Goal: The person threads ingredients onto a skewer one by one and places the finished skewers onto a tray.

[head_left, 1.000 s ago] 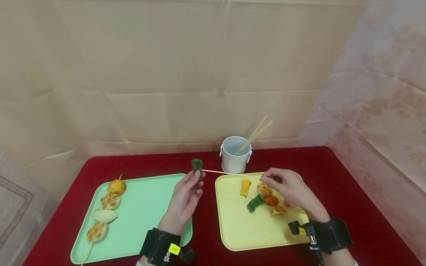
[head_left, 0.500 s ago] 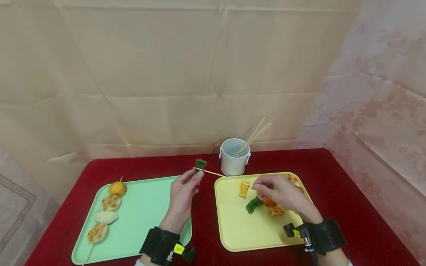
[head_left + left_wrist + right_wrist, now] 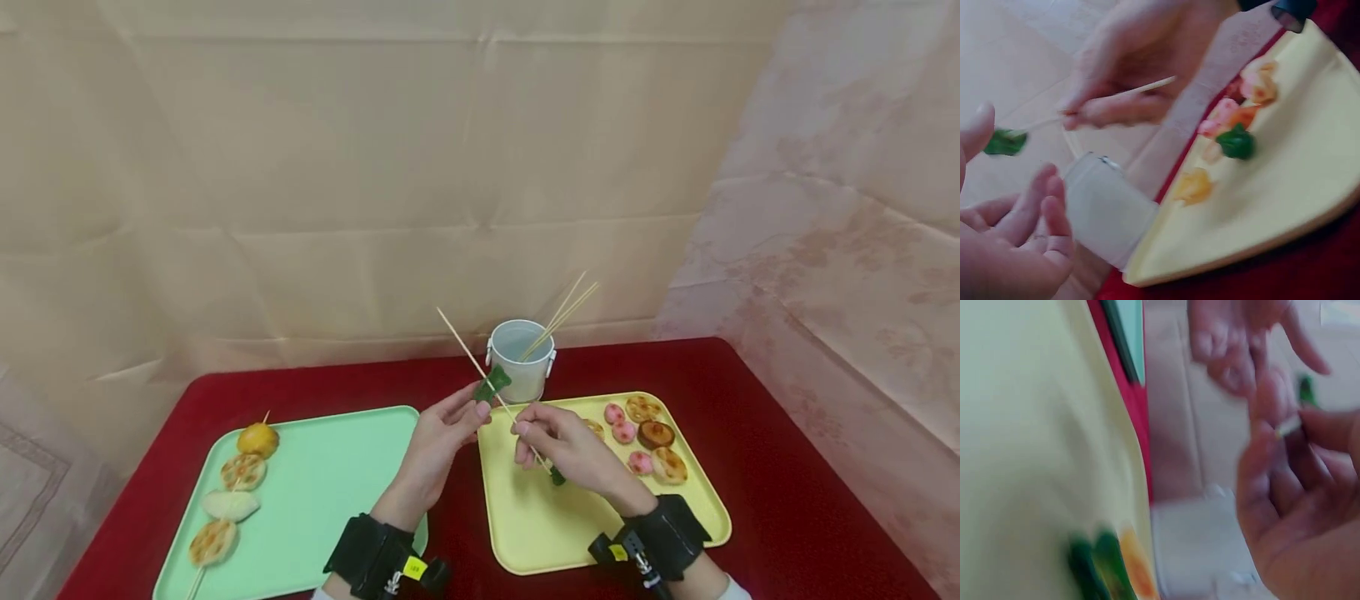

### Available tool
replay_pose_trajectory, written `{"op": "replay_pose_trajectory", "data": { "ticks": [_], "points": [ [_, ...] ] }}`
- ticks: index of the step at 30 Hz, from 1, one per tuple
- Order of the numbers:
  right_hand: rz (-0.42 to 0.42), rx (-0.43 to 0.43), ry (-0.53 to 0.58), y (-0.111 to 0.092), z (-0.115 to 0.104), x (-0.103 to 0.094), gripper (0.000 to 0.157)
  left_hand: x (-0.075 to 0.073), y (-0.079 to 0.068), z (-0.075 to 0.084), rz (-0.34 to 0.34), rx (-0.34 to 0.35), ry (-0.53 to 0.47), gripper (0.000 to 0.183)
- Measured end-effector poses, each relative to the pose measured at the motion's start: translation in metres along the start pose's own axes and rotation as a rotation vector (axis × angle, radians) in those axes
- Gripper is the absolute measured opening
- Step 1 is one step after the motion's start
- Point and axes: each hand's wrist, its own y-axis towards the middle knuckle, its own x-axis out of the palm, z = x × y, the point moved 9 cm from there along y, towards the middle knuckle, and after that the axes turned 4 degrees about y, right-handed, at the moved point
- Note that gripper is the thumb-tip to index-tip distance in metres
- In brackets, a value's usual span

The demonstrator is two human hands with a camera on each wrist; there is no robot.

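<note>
My right hand (image 3: 573,450) pinches a thin wooden skewer (image 3: 462,343) between thumb and fingers. A green pepper piece (image 3: 492,383) sits partway along it, and the skewer's upper end sticks out well beyond the pepper. Close beside the pepper is my left hand (image 3: 446,437); in the left wrist view its thumb (image 3: 977,132) stands apart from its fingers, with the pepper past them. Both hands are raised near the inner edge of the yellow tray (image 3: 517,542). Another green pepper piece (image 3: 557,477) lies on that tray below my right hand, which hides some of the food there.
Pink pieces (image 3: 623,432), a brown round slice (image 3: 656,434) and several pale slices lie on the yellow tray. A white bucket (image 3: 517,375) behind holds more skewers (image 3: 566,312). At left, a green tray (image 3: 322,483) bears a loaded skewer (image 3: 231,506).
The skewer has gone further through the pepper and now points up and left. My right hand has moved left and down toward my left hand, which has shifted right.
</note>
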Motion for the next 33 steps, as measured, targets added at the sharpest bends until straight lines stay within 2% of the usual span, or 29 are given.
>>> {"op": "replay_pose_trajectory", "data": {
  "ticks": [2,4,8,11,13,15,18,21,25,30,33],
  "points": [
    [0.071,0.005,0.054,0.005,-0.004,0.003,0.018,0.006,-0.002,-0.006,-0.044,0.002,-0.006,0.06],
    [0.141,0.011,0.082,0.008,-0.004,0.006,0.019,0.008,-0.006,-0.012,-0.035,0.008,-0.007,0.057],
    [0.244,-0.004,0.04,0.013,-0.001,0.016,0.021,0.003,-0.01,-0.012,0.113,0.049,-0.067,0.045],
    [0.273,-0.01,-0.031,0.014,-0.004,0.02,0.022,-0.002,-0.01,-0.007,0.21,0.083,-0.102,0.04],
    [0.285,-0.006,-0.126,0.014,-0.007,0.018,0.025,-0.007,-0.01,-0.005,0.257,0.087,-0.082,0.038],
    [0.307,0.005,-0.21,0.013,-0.009,0.011,0.028,-0.011,-0.011,-0.003,0.276,0.094,-0.038,0.037],
    [0.372,0.01,-0.278,0.011,-0.014,-0.006,0.03,-0.014,-0.013,0.001,0.253,0.114,0.052,0.037],
    [0.392,0.002,-0.2,0.009,-0.015,-0.02,0.035,-0.009,-0.015,0.0,0.16,0.136,0.096,0.035],
    [0.332,0.019,-0.102,0.01,-0.012,-0.02,0.044,-0.001,-0.02,-0.007,0.065,0.146,0.175,0.025],
    [0.381,0.071,-0.081,0.009,-0.006,-0.025,0.04,0.003,-0.022,-0.001,0.04,0.225,0.363,0.02],
    [0.352,0.099,-0.056,0.01,-0.003,-0.02,0.034,0.001,-0.022,0.004,0.057,0.251,0.412,0.02]
  ]
}}
